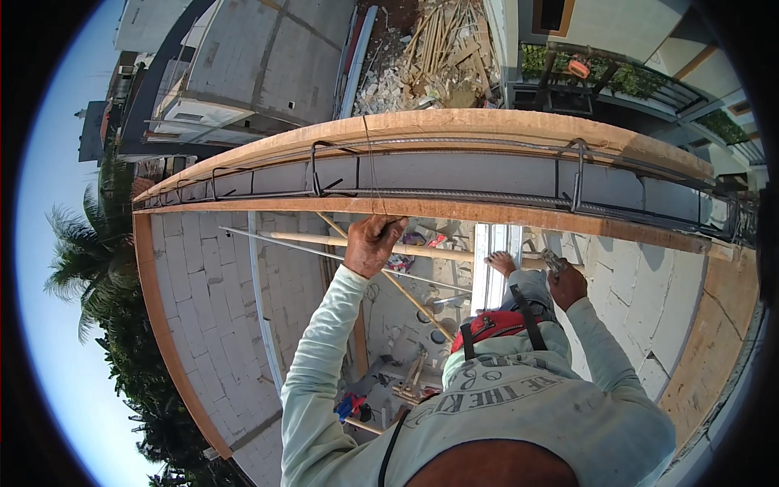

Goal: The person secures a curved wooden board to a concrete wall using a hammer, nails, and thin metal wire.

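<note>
My left hand (373,245) is closed at the lower edge of the near formwork board (454,209), with its fingers pinching a thin tie wire (372,154). The wire runs up across the rebar cage (438,193) and over the far formwork board (487,122). Lower down at the right, my right hand (566,286) is wrapped round a worn grey hand tool (554,261), whose exact kind is hard to make out. That hand stays apart from the boards. Between the two boards, the cage lies along the top of the block wall.
My bare foot (501,262) rests on a white metal plank (485,284) high above the floor. A bamboo pole (442,252) and a thin metal rod (349,258) cross below. Block walls (195,300) surround the room. Timber and rubble (442,53) lie beyond the wall.
</note>
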Tool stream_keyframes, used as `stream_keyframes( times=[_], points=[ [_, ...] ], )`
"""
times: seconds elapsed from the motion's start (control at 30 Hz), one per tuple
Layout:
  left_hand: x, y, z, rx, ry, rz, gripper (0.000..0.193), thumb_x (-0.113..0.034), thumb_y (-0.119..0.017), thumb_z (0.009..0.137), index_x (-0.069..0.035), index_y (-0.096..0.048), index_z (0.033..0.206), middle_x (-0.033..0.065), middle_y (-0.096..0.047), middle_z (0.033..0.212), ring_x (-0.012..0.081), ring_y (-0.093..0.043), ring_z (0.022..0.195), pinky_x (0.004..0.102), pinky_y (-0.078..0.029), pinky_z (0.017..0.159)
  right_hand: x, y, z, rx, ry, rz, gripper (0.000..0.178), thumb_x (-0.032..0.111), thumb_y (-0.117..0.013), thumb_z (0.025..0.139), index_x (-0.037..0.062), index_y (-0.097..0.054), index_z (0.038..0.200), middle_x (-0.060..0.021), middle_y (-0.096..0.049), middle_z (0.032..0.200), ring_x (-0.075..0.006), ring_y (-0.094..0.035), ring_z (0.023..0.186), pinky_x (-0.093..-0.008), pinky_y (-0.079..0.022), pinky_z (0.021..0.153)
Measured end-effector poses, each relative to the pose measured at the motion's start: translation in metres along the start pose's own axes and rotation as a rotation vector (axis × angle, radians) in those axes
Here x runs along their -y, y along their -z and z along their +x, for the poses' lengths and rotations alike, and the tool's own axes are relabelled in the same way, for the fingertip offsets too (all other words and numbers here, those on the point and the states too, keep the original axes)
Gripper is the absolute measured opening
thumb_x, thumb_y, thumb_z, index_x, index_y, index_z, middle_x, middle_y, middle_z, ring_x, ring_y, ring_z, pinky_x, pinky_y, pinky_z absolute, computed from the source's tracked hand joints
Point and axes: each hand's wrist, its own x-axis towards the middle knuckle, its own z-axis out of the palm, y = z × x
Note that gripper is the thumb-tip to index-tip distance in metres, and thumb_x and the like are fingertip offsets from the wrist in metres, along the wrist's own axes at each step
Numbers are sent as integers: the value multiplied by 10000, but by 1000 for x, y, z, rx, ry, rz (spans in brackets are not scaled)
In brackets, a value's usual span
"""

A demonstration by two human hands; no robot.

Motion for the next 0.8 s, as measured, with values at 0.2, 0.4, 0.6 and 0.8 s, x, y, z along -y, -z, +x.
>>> stream_keyframes(
  times=[0.2, 0.4, 0.6, 0.8],
  points=[
    [26, -30, -15, -298, 145, 2, 75, -61, -669, 842, -11, -625, 875, 77, -638, 661, 144, -606, 580, 269, -473, 537, -5, 2, 9, 132, -143, -43, 313, 189, -613, 789, 44, -579, 1065, -208, -636, 928, -402, -619, 823, -475, -505, 730],
    [20, -107, -15, -612, 584, -1106, 187, -155, -629, 902, -67, -553, 755, 12, -551, 616, 58, -404, 462, 204, -284, 415, -6, 2, 5, 74, -75, -19, 297, 177, -587, 809, 59, -604, 1082, -192, -651, 861, -380, -634, 779, -460, -513, 693],
    [4, -135, -14, -564, 452, -1764, 145, -212, -529, 953, -95, -504, 871, 33, -517, 601, 87, -362, 420, 212, -285, 401, -17, -6, 0, 50, 69, 40, 323, 107, -530, 825, 44, -621, 1128, -189, -629, 1092, -375, -608, 942, -430, -485, 804],
    [17, -128, -16, -495, 587, -1320, 236, -302, -614, 912, -67, -606, 889, 27, -599, 652, 75, -482, 483, 204, -326, 417, -28, -21, 13, 141, 35, -192, 270, 185, -569, 770, -16, -639, 935, -256, -645, 860, -421, -627, 806, -490, -501, 722]
  ],
)
